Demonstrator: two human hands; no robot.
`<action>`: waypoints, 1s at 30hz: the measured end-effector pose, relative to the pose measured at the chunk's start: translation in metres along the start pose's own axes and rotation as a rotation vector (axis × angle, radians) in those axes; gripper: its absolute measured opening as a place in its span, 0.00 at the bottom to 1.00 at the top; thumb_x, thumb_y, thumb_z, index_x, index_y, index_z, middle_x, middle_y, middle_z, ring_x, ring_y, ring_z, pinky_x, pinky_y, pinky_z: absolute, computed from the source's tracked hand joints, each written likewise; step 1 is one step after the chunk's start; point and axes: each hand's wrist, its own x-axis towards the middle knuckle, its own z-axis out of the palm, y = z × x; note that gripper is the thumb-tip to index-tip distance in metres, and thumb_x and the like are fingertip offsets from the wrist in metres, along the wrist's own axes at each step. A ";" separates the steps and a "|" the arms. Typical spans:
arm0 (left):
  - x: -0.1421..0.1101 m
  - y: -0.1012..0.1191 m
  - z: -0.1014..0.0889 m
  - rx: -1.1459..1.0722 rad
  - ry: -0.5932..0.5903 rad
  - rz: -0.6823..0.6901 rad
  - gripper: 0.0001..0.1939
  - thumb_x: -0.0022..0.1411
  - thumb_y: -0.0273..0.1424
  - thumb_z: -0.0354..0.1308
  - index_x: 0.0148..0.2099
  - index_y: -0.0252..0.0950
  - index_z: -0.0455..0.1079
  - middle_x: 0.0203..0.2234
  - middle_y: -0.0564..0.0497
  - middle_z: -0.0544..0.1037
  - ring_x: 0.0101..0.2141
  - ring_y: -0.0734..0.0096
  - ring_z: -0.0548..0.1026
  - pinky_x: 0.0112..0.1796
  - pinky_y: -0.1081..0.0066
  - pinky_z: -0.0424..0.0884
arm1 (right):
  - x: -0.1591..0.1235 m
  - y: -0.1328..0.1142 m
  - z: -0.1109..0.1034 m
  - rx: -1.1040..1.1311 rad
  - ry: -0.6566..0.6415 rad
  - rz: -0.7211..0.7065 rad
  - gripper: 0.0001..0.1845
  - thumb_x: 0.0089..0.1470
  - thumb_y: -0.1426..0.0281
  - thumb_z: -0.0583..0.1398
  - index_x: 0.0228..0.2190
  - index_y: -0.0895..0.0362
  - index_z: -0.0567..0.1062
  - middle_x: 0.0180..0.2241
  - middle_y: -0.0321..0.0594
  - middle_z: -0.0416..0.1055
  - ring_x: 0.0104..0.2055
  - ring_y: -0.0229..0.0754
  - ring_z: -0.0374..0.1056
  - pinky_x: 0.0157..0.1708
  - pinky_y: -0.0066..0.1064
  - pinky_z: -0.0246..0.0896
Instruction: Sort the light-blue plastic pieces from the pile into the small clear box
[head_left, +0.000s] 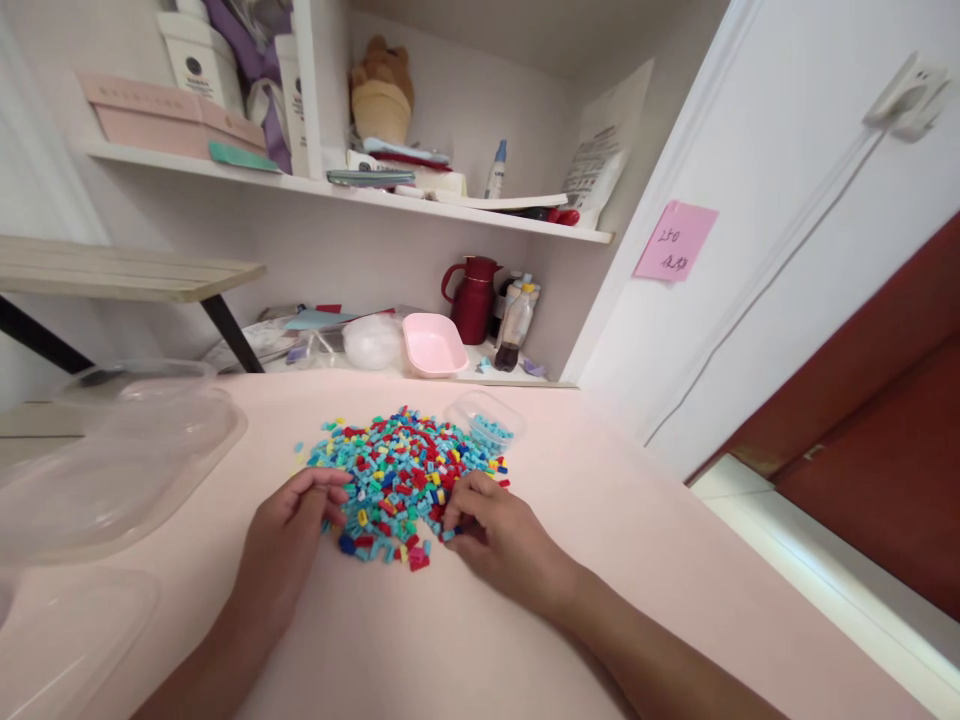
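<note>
A loose heap of small toy building bricks [405, 465], mostly light blue with red, yellow, green and dark blue ones, lies on the pale pink table [360, 640]. At the heap's left edge is my left hand [296, 515], its fingers loosely bent and apart, with nothing visible in its grasp. My right hand [495, 530] is at the right front edge, thumb and fingers pinched together at a light blue brick [448, 535]; the fingers partly cover it. Behind the heap, to the right, a clear plastic tub [504, 412] contains light blue bricks.
Clear plastic trays [150, 500] lie along the table's left side. A pink basin [435, 345], a red jug [474, 300] and a bottle of dark liquid [515, 325] stand at the back beneath a loaded shelf [480, 212]. A wooden ledge [120, 268] juts in from the left.
</note>
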 end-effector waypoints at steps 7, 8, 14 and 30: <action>-0.003 0.005 0.001 0.002 -0.005 -0.006 0.13 0.53 0.40 0.54 0.35 0.38 0.74 0.26 0.54 0.75 0.25 0.70 0.72 0.28 0.71 0.68 | 0.003 0.001 -0.008 0.105 0.042 0.036 0.11 0.45 0.82 0.61 0.29 0.54 0.74 0.35 0.36 0.68 0.33 0.35 0.65 0.32 0.26 0.59; -0.004 0.006 0.001 0.002 -0.004 -0.006 0.13 0.53 0.40 0.54 0.35 0.38 0.74 0.26 0.54 0.75 0.25 0.70 0.72 0.28 0.71 0.68 | 0.003 0.002 -0.009 0.134 0.052 0.035 0.11 0.47 0.82 0.61 0.29 0.54 0.76 0.35 0.36 0.69 0.34 0.36 0.66 0.33 0.26 0.60; -0.006 0.008 0.002 0.033 -0.003 -0.019 0.14 0.51 0.42 0.54 0.35 0.39 0.74 0.25 0.54 0.75 0.25 0.69 0.73 0.28 0.71 0.69 | 0.007 0.008 -0.017 0.229 0.166 0.134 0.07 0.50 0.76 0.60 0.27 0.55 0.78 0.30 0.37 0.72 0.31 0.37 0.67 0.32 0.28 0.61; -0.004 -0.002 0.006 0.015 0.005 -0.034 0.14 0.49 0.43 0.54 0.32 0.41 0.75 0.23 0.54 0.76 0.24 0.69 0.73 0.24 0.73 0.68 | 0.029 0.051 -0.060 0.489 0.681 0.323 0.26 0.51 0.57 0.62 0.50 0.56 0.73 0.32 0.39 0.75 0.23 0.37 0.69 0.26 0.30 0.64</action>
